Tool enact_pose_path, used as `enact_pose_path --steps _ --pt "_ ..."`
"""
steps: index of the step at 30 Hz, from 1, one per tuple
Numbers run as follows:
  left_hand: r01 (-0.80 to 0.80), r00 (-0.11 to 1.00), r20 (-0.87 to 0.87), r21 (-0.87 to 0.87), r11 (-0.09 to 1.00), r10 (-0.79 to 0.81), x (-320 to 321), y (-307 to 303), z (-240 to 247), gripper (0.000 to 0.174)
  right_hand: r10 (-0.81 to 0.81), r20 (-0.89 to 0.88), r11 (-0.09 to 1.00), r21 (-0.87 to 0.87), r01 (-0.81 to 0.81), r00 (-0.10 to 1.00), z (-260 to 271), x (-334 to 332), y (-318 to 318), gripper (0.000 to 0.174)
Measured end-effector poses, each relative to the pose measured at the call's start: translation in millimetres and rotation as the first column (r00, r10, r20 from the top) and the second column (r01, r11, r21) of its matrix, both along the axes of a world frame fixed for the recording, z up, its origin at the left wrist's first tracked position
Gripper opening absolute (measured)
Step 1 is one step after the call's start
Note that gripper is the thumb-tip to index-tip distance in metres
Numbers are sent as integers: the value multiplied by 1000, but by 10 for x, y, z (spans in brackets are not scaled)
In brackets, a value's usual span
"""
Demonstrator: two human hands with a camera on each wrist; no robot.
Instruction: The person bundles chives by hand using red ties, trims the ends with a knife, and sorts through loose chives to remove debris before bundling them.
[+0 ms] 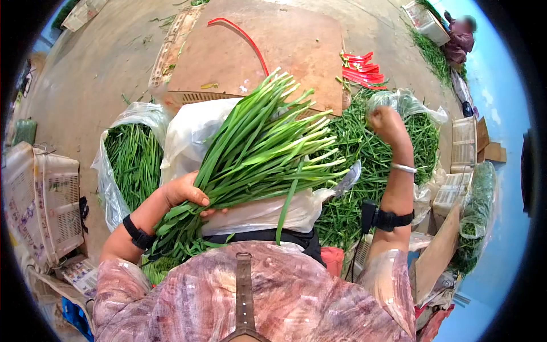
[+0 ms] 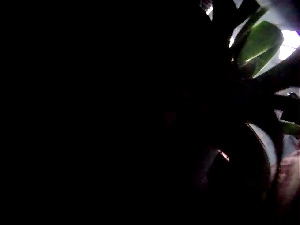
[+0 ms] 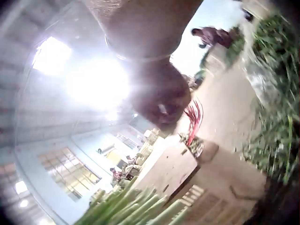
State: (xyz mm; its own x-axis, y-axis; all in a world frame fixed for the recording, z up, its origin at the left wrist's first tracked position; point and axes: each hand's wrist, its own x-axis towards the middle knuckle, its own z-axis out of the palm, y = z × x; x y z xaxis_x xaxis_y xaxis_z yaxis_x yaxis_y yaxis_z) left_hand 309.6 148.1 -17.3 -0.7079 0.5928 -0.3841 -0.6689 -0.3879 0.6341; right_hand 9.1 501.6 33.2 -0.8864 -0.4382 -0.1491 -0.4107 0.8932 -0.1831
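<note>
A thick bunch of garlic chives (image 1: 256, 145) lies slanted across the lap, its pale cut ends fanned toward the upper right. My left hand (image 1: 188, 189) grips it near the leafy end, thumb on top. White plastic sheeting (image 1: 191, 128) lies beneath the bunch. Raised over the heap of loose green leaves (image 1: 419, 137), my right hand (image 1: 388, 124) has its fingers curled, and nothing shows in it. In the right wrist view that hand (image 3: 161, 98) is dark against bright light. Darkness fills most of the left wrist view, with a few leaves (image 2: 260, 42) at its upper right.
Ahead stands a brown board (image 1: 285, 51) on a crate, with one red strip (image 1: 245, 37) on it. More red strips (image 1: 362, 71) lie at its right corner. A plastic bag of chives (image 1: 134, 157) stands at left. Crates (image 1: 60, 194) line the left side; another person (image 1: 458, 40) sits far right.
</note>
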Motion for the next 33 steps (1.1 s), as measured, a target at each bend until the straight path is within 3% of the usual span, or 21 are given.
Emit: enact_pose_path --steps 1,3,4,5,6,7,10,11,14,17,19,20,22,24,25,28,30,31,32,33 --pt "-3 1000 -3 -9 1000 3 -3 7 6 65 -1 0 1000 -1 1 1000 -22 25 1 15" --pt "4 1000 5 -6 1000 -4 -9 7 -20 65 227 -296 939 -188 -289 928 -80 112 -95 20" --pt "7 1000 16 -3 1000 -7 -2 10 -34 65 111 -14 959 -260 -111 994 113 245 -378 24" --pt "14 1000 21 -8 1000 -14 3 16 -32 65 144 156 887 -457 -58 977 183 335 -587 30" --pt "11 1000 22 -19 1000 -11 4 19 -24 66 261 96 837 -519 -175 960 47 296 -742 33" --pt "6 1000 16 -32 999 -6 -8 20 -10 66 326 239 871 -453 -192 915 -37 262 -900 32" --pt "-25 998 60 -59 998 28 5 45 61 66 301 495 836 -548 24 815 -300 261 -1162 23" --pt "-26 998 54 -72 997 30 16 37 61 68 311 492 836 -549 13 813 -339 230 -1148 23" --pt "-23 999 40 -52 998 25 64 6 -17 70 354 414 628 -769 114 839 -252 333 -998 14" --pt "5 1000 24 -34 999 -4 33 0 -29 71 318 262 587 -809 28 911 -52 436 -822 11" --pt "9 1000 15 -28 1000 -9 14 12 -19 71 298 283 454 -882 125 912 26 438 -673 10" --pt "9 1000 11 -26 1000 -9 10 19 -17 70 385 277 386 -915 119 881 3 345 -491 9" --pt "12 1000 4 -20 1000 -12 7 19 -26 70 404 436 88 -893 441 804 132 403 -305 8" --pt "14 1000 0 -17 1000 -14 12 29 -17 69 543 395 -10 -879 476 741 25 215 70 9" --pt "7 1000 1 -28 1000 -7 13 30 8 66 529 375 -39 -885 464 761 36 200 175 10" --pt "-23 999 32 -50 998 25 24 45 109 62 370 504 2 -841 542 781 -21 33 638 6" --pt "-47 997 61 -61 997 51 26 47 122 62 -91 483 474 -748 464 871 -32 -85 807 7" --pt "-31 998 57 -55 998 34 21 40 110 62 -281 348 797 -435 419 895 7 -110 794 10" --pt "-11 998 57 -50 999 14 27 36 93 62 -272 182 961 0 276 945 -56 -200 817 19" --pt "-7 998 60 -50 999 10 39 26 61 62 -150 -18 989 13 150 989 -55 -122 716 22"
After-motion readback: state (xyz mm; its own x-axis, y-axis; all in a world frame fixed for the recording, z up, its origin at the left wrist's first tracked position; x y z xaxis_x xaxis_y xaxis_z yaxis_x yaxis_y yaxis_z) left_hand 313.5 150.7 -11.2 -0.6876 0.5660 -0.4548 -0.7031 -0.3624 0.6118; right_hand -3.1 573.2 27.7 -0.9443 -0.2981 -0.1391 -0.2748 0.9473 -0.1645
